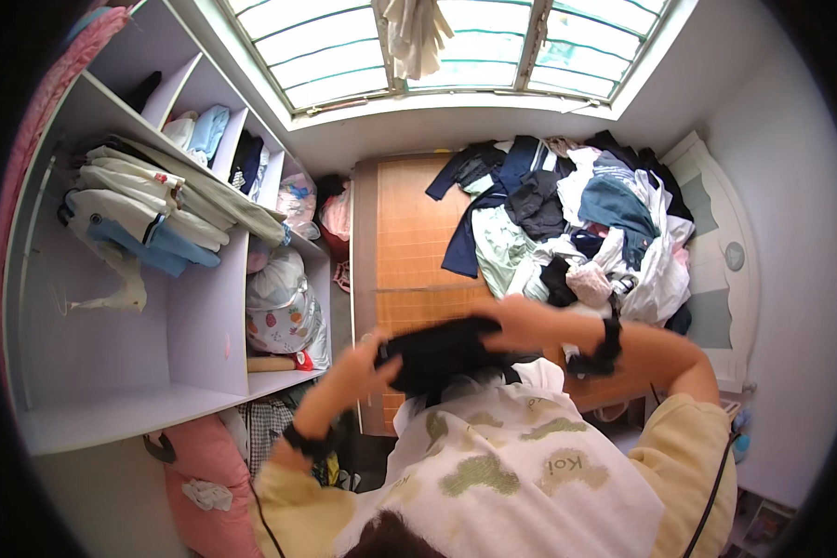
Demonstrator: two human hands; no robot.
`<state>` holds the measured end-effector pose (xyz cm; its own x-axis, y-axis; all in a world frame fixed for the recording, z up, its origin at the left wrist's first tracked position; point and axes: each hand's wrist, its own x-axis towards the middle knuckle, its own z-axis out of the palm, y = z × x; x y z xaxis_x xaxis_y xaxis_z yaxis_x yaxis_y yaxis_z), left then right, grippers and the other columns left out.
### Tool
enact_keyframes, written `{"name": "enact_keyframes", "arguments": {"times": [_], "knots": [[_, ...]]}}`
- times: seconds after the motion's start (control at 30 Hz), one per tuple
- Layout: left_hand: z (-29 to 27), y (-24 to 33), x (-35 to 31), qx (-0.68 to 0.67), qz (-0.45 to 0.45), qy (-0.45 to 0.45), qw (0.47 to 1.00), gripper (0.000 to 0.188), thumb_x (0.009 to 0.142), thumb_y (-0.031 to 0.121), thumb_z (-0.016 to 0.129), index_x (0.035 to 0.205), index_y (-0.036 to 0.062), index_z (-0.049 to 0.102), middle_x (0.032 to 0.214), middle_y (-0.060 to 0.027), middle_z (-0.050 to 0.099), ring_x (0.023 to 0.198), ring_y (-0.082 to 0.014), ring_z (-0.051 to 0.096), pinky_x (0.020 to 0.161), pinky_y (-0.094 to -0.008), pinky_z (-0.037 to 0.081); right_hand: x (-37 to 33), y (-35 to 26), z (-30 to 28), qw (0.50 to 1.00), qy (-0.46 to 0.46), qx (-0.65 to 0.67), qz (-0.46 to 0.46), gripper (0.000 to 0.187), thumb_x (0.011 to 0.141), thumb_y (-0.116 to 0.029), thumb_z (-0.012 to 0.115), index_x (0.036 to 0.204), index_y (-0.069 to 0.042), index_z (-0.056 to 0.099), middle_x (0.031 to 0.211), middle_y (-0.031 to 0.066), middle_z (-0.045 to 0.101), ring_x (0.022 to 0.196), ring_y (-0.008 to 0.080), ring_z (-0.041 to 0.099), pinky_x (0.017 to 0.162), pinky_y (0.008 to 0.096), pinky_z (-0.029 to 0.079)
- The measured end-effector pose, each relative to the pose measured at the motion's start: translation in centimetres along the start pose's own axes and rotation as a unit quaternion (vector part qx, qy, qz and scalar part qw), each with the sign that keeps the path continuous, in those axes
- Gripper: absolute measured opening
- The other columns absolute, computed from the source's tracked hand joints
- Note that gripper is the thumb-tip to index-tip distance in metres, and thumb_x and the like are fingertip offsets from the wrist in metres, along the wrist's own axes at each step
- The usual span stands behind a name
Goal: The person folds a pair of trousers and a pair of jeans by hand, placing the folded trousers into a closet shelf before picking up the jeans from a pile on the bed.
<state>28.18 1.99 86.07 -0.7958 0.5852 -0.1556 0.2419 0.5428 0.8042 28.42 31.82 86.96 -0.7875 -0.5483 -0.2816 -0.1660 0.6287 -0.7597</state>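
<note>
A black folded piece of cloth (444, 355), probably a garment, is held up in front of my body, over the near part of the bed. Its left end is in my left hand (370, 370), with the fingers bent round the edge and slightly blurred. My right hand (528, 325) grips the upper right end, fingers partly hidden behind the cloth. Each wrist wears a black band. Beyond my right hand lies a large heap of mixed clothes (586, 219): navy, white, pale green, denim and black pieces tangled together.
The heap rests on a bed with a brown slatted mat (409, 223) and a white headboard (716, 251). At left stands a pale open wardrobe (205, 325) with hanging shirts (135, 200) and a bagged bundle (284, 302). A pink cushion-like thing (205, 474) stands below it.
</note>
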Motion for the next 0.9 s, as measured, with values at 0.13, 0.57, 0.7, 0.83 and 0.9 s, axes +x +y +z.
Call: {"name": "enact_keyframes", "arguments": {"times": [0.13,0.57,0.7,0.83,0.9], "knots": [[-7.0,-5.3,10.7,0.089,0.087,0.143,0.982,0.037,0.084,0.017,0.06,0.114,0.0043,0.043,0.069,-0.0193,0.057,0.065,-0.0328,0.06,0.057,-0.039,0.045,11.8,3.8,-6.6,0.967,0.198,-0.071,-0.145,0.037,0.068,-0.02,0.07,0.096,-0.001,0.057,0.083,0.0215,0.061,0.078,0.0372,0.06,0.07,0.0408,0.048],[-21.7,8.2,23.9,0.222,0.187,0.348,0.891,0.035,0.092,0.019,0.051,0.118,0.0008,0.037,0.092,-0.0282,0.059,0.088,-0.0442,0.058,0.072,-0.0444,0.046,17.7,-4.8,-26.8,0.856,0.446,-0.178,-0.19,0.035,0.072,-0.022,0.073,0.098,-0.005,0.057,0.085,0.0152,0.064,0.08,0.0306,0.063,0.072,0.0351,0.049],[-21.7,8.7,23.3,0.194,0.209,0.352,0.892,0.035,0.092,0.02,0.051,0.118,0.0013,0.038,0.092,-0.0262,0.059,0.087,-0.0416,0.058,0.073,-0.0424,0.045,17.4,-5.2,-26.8,0.858,0.444,-0.163,-0.203,0.037,0.072,-0.018,0.074,0.099,-0.005,0.052,0.083,0.0143,0.063,0.079,0.0308,0.062,0.071,0.0348,0.048],[-18.8,6.2,21.9,0.175,0.164,0.329,0.913,0.036,0.09,0.019,0.053,0.119,0.001,0.038,0.1,-0.028,0.057,0.096,-0.0434,0.055,0.077,-0.0431,0.045,17.2,-2.6,-24.5,0.885,0.391,-0.14,-0.209,0.036,0.072,-0.015,0.073,0.1,-0.006,0.052,0.087,0.0149,0.063,0.083,0.0306,0.062,0.073,0.0349,0.048],[-16.4,2.5,20.3,0.173,0.121,0.314,0.926,0.039,0.089,0.015,0.056,0.122,0.0055,0.038,0.105,-0.0235,0.057,0.1,-0.0405,0.055,0.081,-0.0411,0.045,17.0,-1.7,-21.5,0.908,0.334,-0.132,-0.216,0.035,0.069,-0.012,0.073,0.098,-0.006,0.053,0.086,0.0155,0.061,0.082,0.0335,0.06,0.072,0.0377,0.047]]}}
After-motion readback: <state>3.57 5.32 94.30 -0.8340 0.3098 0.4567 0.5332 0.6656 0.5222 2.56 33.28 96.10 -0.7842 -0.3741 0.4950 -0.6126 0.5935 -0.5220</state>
